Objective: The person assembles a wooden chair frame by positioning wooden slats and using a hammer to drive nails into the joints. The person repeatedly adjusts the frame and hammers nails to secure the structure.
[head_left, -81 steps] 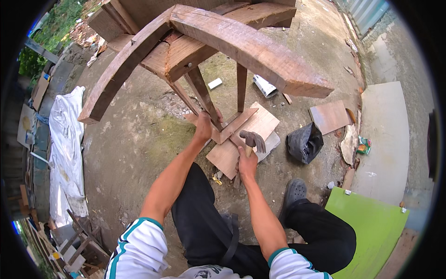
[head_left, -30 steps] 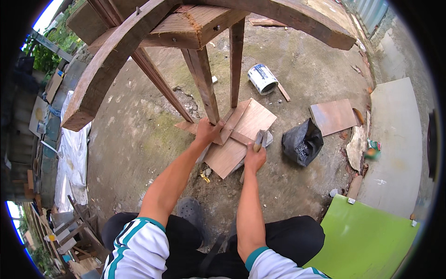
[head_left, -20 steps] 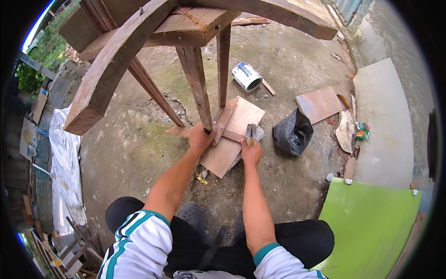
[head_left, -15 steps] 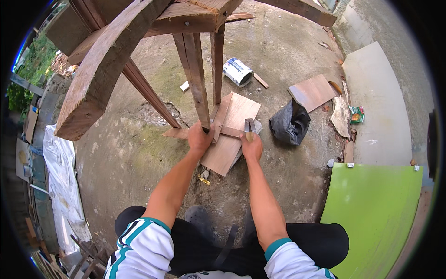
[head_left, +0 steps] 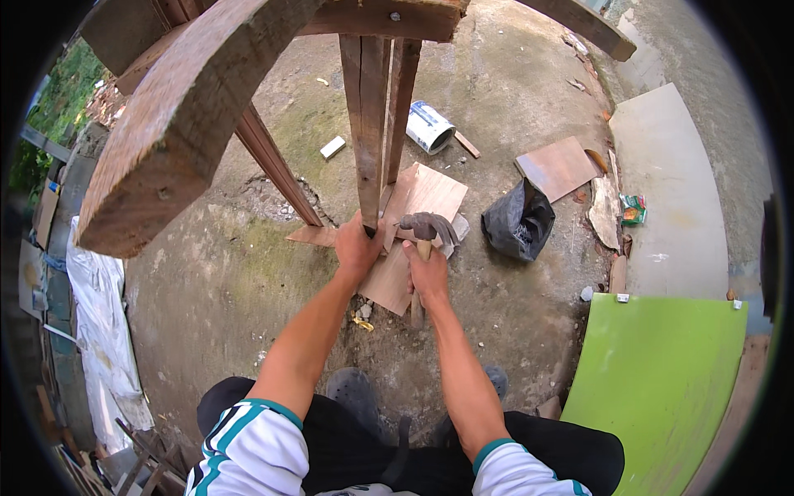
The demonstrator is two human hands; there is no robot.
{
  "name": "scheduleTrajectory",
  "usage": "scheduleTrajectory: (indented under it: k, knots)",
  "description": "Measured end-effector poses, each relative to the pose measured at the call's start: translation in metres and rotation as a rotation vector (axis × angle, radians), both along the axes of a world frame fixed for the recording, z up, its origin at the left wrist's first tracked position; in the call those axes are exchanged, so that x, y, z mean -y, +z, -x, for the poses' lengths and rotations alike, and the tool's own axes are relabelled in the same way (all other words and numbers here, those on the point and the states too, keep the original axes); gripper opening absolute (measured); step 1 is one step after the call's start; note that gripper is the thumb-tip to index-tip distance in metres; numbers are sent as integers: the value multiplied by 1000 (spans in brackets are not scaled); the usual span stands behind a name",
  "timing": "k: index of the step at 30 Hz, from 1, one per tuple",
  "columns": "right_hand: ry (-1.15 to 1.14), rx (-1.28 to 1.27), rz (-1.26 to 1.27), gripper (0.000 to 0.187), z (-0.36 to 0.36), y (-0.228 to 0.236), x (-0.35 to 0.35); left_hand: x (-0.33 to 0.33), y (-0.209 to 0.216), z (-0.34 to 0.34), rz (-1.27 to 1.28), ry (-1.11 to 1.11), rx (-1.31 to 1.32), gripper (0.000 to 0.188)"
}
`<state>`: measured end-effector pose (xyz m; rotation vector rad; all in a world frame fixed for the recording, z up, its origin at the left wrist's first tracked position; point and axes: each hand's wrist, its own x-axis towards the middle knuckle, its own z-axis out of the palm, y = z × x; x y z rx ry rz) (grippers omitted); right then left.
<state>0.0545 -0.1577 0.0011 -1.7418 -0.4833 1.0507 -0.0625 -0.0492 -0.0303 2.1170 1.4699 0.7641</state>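
Note:
A claw hammer [head_left: 425, 227] is in my right hand [head_left: 428, 273], its fingers wrapped round the wooden handle. The dark head lies sideways just right of the wooden leg [head_left: 364, 124], its claw pointing right. My left hand [head_left: 359, 250] is closed at the foot of that leg; its fingertips are partly hidden. Crossing wooden strips [head_left: 314, 236] join the legs low down, partly covered by my hands and the hammer. Beneath them a flat brown board [head_left: 438, 194] rests on the ground. Whether the hammer head touches the wood, I cannot tell.
A thick beam [head_left: 182, 132] of the wooden frame juts toward me at upper left. A black bag [head_left: 518, 219], a white bucket [head_left: 430, 128] on its side and a loose board [head_left: 558, 168] lie farther right. A green panel [head_left: 657, 388] is at lower right.
My right hand has drawn the hammer left and slightly nearer to me, and its head has turned sideways. The wooden frame appears shifted right in view. My left hand stays at the leg's foot.

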Motion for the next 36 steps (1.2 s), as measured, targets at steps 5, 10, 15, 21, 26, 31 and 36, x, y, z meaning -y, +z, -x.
scheduleTrajectory:
  k: [5,10,15,21,26,31,36]
  knots:
    - [-110,236,-139,32,-16,6,-5,-5,-10,9,-10,28,-42,26]
    - [-43,421,-94,32,-11,-24,-6,-5,-12,2,12,20,-49,28]
    - [-20,486,-86,34,-7,-17,4,-6,-18,7,4,56,-52,29]
    - [-220,341,-272,27,-22,-17,0,-2,-8,-6,-18,57,-17,29]
    - [73,283,34,27,-20,-14,1,-3,-19,-2,11,60,-80,28]
    - [-171,313,-230,21,-29,-8,-8,-5,-19,4,-74,78,-99,28]
    - [-3,188,-81,22,-17,-36,-5,-3,-10,-8,5,83,-60,29]
